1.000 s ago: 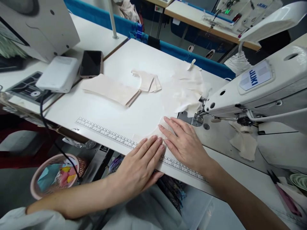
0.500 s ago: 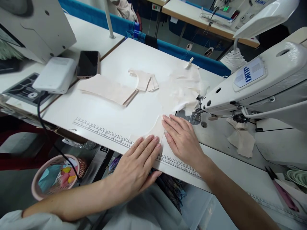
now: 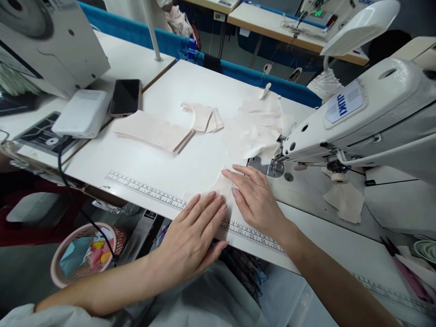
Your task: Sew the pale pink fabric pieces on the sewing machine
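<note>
Basically both hands are flat-ish at the table edge, w/ a pale cloth pc (image 3: 223, 182) under the fingertips. L hand (image 3: 194, 234): open, fingers straight & close together, palm down, thumb out to the side nr the edge; tips on the near part of the pc, no pinch visible. R hand (image 3: 257, 197): also open, fingers spread a bit & slightly bent, tips at the pc's right/far side; can't tell how hard either presses. Pc sits btwn the hands, partly hidden by them, curved edge facing away from L fingertips. Printed ruler scale (image 3: 146, 188) on white table (image 3: 163, 170) runs along the edge, out past both sides of L hand & below R. Just beyond R fingertips: crumpled cream cloth (image 3: 260, 129), its near end by the presser foot (image 3: 276, 167) of the JUKI machine (image 3: 374, 104), which stands to the right of R hand. Fabric scrap (image 3: 347, 202) on the machine bed, further right. Fwd-left of L hand: stacked cream pcs (image 3: 153, 131), then smaller curved stack (image 3: 204, 119) beside them; phone (image 3: 126, 96) & white box (image 3: 83, 112) farther out. Pink basket (image 3: 56, 263) low, left of L hand.
</note>
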The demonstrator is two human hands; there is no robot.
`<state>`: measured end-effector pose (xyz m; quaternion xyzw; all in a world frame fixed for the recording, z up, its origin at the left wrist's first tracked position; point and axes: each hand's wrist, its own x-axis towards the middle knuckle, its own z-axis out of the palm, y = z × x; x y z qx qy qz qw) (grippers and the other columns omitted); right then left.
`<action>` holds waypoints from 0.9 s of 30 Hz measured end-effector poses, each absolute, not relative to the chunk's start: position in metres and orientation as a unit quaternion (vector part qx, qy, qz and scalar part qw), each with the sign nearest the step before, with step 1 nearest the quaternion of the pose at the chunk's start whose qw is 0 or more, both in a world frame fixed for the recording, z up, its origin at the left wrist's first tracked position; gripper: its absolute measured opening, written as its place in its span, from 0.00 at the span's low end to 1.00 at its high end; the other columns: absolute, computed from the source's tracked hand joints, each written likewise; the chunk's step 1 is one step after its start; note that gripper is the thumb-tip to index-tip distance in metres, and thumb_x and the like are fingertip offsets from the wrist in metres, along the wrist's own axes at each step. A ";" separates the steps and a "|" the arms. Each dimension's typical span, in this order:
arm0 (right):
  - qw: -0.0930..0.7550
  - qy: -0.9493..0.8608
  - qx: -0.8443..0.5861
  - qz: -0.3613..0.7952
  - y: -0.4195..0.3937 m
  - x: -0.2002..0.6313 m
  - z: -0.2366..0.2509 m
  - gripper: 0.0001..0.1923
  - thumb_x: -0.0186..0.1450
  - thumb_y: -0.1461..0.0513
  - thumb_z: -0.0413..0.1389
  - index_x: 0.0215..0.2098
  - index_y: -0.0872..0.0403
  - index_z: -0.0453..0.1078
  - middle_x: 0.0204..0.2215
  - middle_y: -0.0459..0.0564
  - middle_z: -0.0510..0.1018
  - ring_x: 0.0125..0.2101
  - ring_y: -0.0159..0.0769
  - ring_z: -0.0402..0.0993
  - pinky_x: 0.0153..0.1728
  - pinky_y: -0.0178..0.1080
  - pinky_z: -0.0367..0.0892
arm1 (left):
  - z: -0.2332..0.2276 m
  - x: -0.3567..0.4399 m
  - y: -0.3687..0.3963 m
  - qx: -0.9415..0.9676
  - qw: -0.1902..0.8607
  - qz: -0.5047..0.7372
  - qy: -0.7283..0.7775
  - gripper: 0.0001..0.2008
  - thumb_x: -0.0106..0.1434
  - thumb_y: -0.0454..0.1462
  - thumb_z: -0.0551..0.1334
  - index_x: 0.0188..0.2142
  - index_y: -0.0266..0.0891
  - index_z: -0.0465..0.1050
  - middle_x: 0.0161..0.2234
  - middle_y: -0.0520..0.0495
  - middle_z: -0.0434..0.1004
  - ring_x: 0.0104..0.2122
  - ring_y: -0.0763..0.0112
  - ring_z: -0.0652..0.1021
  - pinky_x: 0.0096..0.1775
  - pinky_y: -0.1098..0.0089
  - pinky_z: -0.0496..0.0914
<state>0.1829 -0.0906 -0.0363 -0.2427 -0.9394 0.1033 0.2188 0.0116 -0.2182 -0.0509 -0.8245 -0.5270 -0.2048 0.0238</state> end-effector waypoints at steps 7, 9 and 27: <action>0.159 -0.955 -0.249 0.016 -0.094 0.183 -0.038 0.23 0.71 0.65 0.46 0.63 0.59 0.59 0.54 0.54 0.75 0.59 0.45 0.62 0.62 0.53 0.53 | -0.053 0.013 -0.226 -0.822 0.039 -0.180 -0.540 0.28 0.69 0.48 0.55 0.63 0.33 0.61 0.64 0.40 0.60 0.64 0.54 0.62 0.66 0.54 0.47; 0.152 -0.953 -0.260 0.002 -0.095 0.181 -0.038 0.23 0.71 0.65 0.47 0.64 0.59 0.59 0.53 0.54 0.76 0.59 0.45 0.63 0.61 0.53 0.53 | -0.052 0.015 -0.227 -0.822 0.044 -0.174 -0.541 0.28 0.69 0.48 0.55 0.62 0.33 0.62 0.64 0.39 0.60 0.63 0.53 0.63 0.66 0.54 0.47; 0.275 -0.924 -0.254 0.077 -0.093 0.194 -0.037 0.18 0.70 0.67 0.45 0.56 0.55 0.66 0.45 0.52 0.79 0.55 0.42 0.68 0.58 0.51 0.59 | -0.044 0.015 -0.225 -0.820 0.035 -0.204 -0.534 0.25 0.70 0.44 0.54 0.61 0.30 0.63 0.61 0.41 0.66 0.62 0.60 0.65 0.65 0.59 0.53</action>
